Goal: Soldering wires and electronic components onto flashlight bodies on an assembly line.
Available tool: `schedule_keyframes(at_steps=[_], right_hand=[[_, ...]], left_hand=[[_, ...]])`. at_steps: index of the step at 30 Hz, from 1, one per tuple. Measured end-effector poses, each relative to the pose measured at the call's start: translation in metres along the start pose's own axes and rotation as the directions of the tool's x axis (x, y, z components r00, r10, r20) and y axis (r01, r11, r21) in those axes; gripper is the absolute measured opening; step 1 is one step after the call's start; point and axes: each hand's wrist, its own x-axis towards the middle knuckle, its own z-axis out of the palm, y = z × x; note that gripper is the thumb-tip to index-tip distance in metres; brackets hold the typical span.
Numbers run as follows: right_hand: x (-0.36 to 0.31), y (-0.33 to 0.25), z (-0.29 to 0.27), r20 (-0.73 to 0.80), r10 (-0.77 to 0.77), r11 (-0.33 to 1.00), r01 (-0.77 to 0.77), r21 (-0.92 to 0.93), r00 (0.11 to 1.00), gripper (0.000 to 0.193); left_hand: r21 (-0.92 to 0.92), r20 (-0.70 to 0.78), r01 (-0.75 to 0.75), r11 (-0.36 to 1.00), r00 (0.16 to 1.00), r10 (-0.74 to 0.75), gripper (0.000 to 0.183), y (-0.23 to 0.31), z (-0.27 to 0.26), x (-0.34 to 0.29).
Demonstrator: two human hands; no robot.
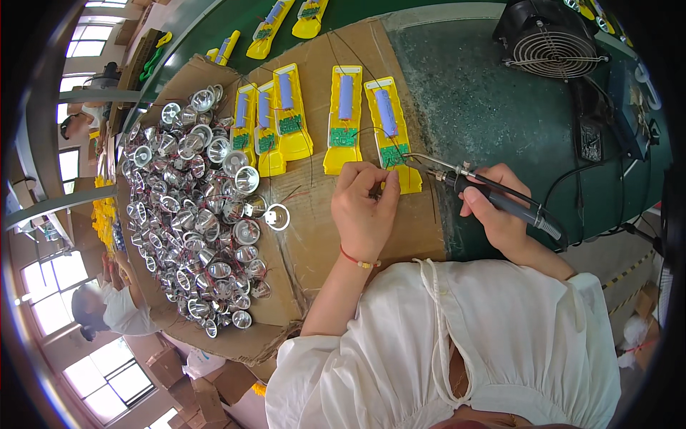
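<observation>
My right hand (498,209) is closed round a soldering iron (504,202) with a thin metal tube running along it. Its tip points left, at the green circuit board (394,154) in the rightmost yellow flashlight housing (409,180). That housing also carries a purple cylindrical battery (386,113). My left hand (365,207) is pinched at the housing's lower left edge, next to thin dark wires; whatever its fingertips hold is too small to make out. Just left lies another yellow housing (344,161) with a battery and board.
Several more housings (291,146) lie on the cardboard sheet (314,243). A large pile of silver reflector cups (207,222) with wires fills the left. A black fan with a round grille (554,53) stands at the far right on the green bench (471,86). People sit at left.
</observation>
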Motion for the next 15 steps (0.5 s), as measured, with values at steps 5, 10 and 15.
schedule_keyframes(at_steps=[5,10,15], right_hand=[[-0.0032,-0.0058,0.002,0.031,-0.007,0.994,0.01,-0.105,1.0,0.014],[-0.0047,-0.0062,0.0001,0.053,0.026,0.988,-0.018,-0.155,0.998,0.014],[-0.0062,-0.0079,0.0014,0.024,0.007,0.993,-0.004,-0.121,1.0,0.014]], left_hand=[[0.01,-0.013,0.003,1.0,1.0,-0.003,0.009,-0.0001,0.0016,0.0008],[0.005,-0.019,0.009,1.0,1.0,-0.009,0.009,0.001,0.0021,0.0013],[0.011,-0.024,0.004,1.0,1.0,-0.003,0.009,0.0003,0.0034,0.0017]])
